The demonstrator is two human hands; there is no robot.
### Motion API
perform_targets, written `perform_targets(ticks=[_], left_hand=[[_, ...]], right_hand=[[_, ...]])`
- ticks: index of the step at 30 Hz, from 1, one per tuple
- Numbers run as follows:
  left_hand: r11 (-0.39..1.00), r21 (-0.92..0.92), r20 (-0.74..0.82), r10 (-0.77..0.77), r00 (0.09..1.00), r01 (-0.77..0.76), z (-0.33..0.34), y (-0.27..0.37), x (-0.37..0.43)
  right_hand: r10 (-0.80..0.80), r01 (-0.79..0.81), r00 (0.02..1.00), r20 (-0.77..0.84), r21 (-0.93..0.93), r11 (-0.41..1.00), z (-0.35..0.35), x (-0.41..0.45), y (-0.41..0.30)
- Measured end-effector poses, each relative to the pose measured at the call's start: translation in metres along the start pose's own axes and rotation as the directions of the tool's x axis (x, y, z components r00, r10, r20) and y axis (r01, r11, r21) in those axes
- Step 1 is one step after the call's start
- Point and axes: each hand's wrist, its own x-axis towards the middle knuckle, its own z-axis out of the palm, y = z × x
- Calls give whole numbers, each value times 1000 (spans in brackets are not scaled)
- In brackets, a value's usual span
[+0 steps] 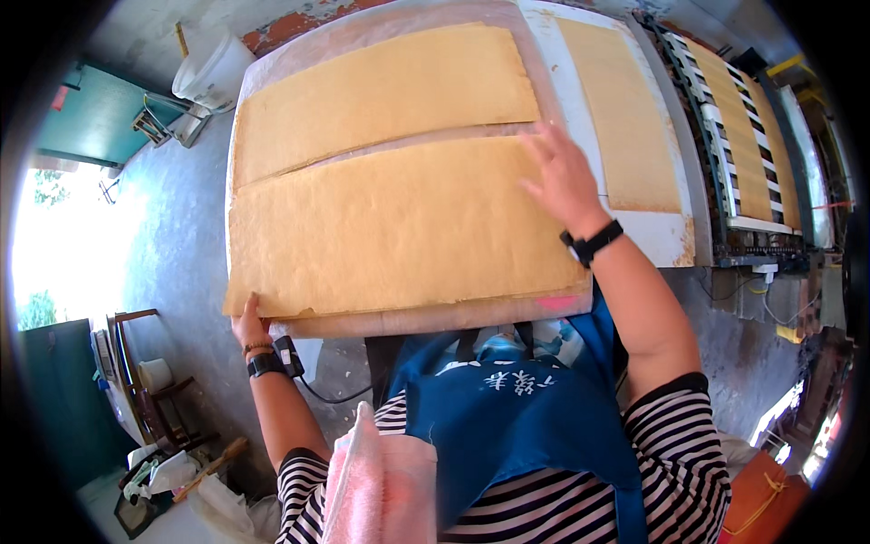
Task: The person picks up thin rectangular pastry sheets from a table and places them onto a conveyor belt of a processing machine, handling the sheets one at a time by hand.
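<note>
Two broad tan sheets, apparently stacked, lie on a table covered with clear plastic. The far tan sheet [387, 102] is parted from the near tan sheet [408, 224] by a narrow gap that widens to the right. At the near sheet's front left corner, my left hand [251, 325] pinches the edge, thumb on top and the other fingers hidden below. My right hand [561, 173], slightly blurred and fingers spread, is over the right end of the near sheet. Whether it touches the sheet I cannot tell. The plastic covering [435, 316] shows along the front edge.
Right of the sheets, a white board [652, 234] bears another tan sheet [622, 115]. Beyond it stands a slatted conveyor machine [754, 149] carrying tan strips. A white bucket [214, 71] is at the back left. A black cable [333, 398] hangs below the table's front edge.
</note>
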Motion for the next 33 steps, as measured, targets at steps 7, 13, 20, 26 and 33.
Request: perform_targets(ticks=[7, 13, 20, 26, 33], left_hand=[[482, 749, 45, 648, 760, -454, 47, 76, 3], [416, 57, 814, 507, 284, -908, 296, 114, -107], [31, 113, 903, 414, 116, -993, 427, 89, -153], [-29, 32, 954, 301, 22, -999, 440, 87, -138], [405, 78, 947, 257, 195, -911, 437, 92, -122]], right_hand=[[-124, 81, 969, 214, 200, 976, -7, -22, -21], [178, -330, 938, 297, 606, 724, -45, -2, -4], [373, -493, 856, 359, 784, 377, -54, 1, 20], [424, -523, 816, 394, 816, 248, -48, 7, 47], [389, -651, 708, 589, 758, 38, -32, 49, 53]])
